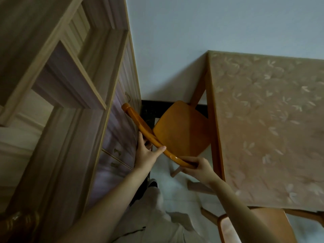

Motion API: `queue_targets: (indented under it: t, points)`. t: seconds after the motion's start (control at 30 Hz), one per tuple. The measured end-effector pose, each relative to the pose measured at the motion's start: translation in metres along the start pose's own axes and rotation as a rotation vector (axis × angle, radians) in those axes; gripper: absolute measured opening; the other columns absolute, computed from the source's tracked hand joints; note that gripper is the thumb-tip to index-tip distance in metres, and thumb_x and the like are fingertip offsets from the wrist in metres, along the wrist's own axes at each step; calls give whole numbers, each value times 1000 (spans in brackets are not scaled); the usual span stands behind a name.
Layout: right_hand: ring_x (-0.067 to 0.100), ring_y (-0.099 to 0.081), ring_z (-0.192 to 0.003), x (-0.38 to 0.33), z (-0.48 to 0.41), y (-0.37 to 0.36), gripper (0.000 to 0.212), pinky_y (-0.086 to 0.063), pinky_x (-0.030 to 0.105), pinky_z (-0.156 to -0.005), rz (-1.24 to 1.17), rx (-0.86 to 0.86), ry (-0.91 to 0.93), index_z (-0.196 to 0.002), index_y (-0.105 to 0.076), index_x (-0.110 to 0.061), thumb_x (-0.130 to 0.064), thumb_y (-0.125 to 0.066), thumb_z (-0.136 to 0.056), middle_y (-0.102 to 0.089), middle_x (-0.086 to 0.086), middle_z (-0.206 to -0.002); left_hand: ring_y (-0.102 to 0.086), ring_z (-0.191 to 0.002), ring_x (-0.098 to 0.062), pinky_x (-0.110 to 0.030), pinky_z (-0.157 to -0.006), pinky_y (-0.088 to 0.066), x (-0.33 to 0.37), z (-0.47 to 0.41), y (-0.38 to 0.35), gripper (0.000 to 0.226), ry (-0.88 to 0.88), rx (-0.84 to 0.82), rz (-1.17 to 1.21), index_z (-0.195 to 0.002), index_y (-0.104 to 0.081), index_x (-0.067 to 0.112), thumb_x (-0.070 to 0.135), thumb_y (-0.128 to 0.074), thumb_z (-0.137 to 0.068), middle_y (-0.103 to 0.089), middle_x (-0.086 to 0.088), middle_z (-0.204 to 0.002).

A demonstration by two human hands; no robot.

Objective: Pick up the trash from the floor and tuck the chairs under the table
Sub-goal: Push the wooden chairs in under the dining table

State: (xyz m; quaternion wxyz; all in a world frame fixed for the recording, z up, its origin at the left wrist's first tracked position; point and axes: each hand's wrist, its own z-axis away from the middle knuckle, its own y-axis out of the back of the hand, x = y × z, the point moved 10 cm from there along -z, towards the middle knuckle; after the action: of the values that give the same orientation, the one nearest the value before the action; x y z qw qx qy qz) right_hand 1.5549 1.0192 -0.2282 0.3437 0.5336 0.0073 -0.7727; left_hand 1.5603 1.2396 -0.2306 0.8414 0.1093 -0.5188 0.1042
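Glossy orange wooden chair [182, 130], seat angled toward the table [263, 120]; left hand [147, 155] and right hand [198, 167] both clasp its curved backrest. Patterned tabletop; pale wall [192, 32]; wooden cabinet [70, 85] at left.

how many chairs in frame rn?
2. One chair held by its backrest in both hands, at the table's left end. Second chair at bottom right, cropped. Others may be out of view.
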Motion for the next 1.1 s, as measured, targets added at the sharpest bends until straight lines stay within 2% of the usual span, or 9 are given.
queue_targets:
  t: [0.1,0.2,0.33,0.4,0.47,0.6,0.7,0.9,1.1]
  points:
    - [7,-70,-83,13,8,3,30,-48,8,-75,-94,86,-45,-106,-73,-42,-21,-74,-84,-75,-6,-88,-43,-128,-14,-24,-88,-41,-1,0,-1,110,20,29,34,-149,-15,40,18,-86,-68,-39,0,-147]
    - [4,-70,-78,16,10,-1,27,-46,5,-70,-93,130,-72,-97,-72,-50,-27,-76,-82,-76,-7,-84,-47,-122,-11,-18,-81,-42,-2,0,2,109,30,51,76,-149,-20,40,12,-86,-66,-48,5,-135]
    - [3,-70,-78,16,13,-4,22,-47,4,-68,-152,154,-71,-94,-71,-56,-41,-75,-78,-76,-5,-83,-49,-126,-18,-38,-100,-45,-1,-1,0,112,36,7,103,-151,-16,37,7,-84,-67,-48,-3,-142]
    - [1,-70,-79,18,15,-7,23,-48,5,-68,-158,163,-65,-97,-71,-55,-49,-74,-75,-76,-7,-82,-47,-129,-20,-34,-97,-43,-1,0,0,111,48,-18,109,-151,-14,36,6,-83,-70,-46,-6,-145]
    - [2,-70,-80,23,15,-9,26,-52,12,-71,-159,179,-69,-102,-71,-50,-51,-74,-76,-76,-9,-81,-44,-132,-22,-33,-94,-40,2,2,0,109,46,-42,88,-151,-14,36,9,-82,-71,-43,-6,-148]
    - [16,-72,-78,27,15,-15,34,-59,40,-83,-161,188,-72,-108,-70,-44,-53,-74,-76,-76,-6,-80,-38,-137,-25,-42,-106,-34,8,1,-2,108,37,-75,38,-151,-13,37,12,-82,-72,-39,-7,-150]
    - [21,-72,-79,22,17,-10,30,-59,45,-80,-180,255,-65,-104,-70,-48,-50,-77,-75,-76,-8,-84,-35,-139,-24,-41,-107,-33,15,-7,-8,110,34,-117,-4,-152,-10,37,12,-82,-72,-36,-6,-153]
    - [13,-71,-82,23,11,-8,34,-60,43,-80,-220,311,-75,-107,-72,-42,-49,-78,-73,-75,-16,-90,-37,-138,-22,-33,-99,-35,18,-21,-13,111,48,-144,-9,-151,-8,38,10,-82,-72,-37,-8,-151]
    - [21,-71,-77,13,1,-17,28,-60,27,-66,-314,378,-64,-103,-73,-45,-45,-78,-76,-76,-10,-83,-32,-140,-24,-45,-111,-29,26,-42,-2,115,67,-184,-60,-151,-5,38,12,-83,-71,-34,-12,-153]
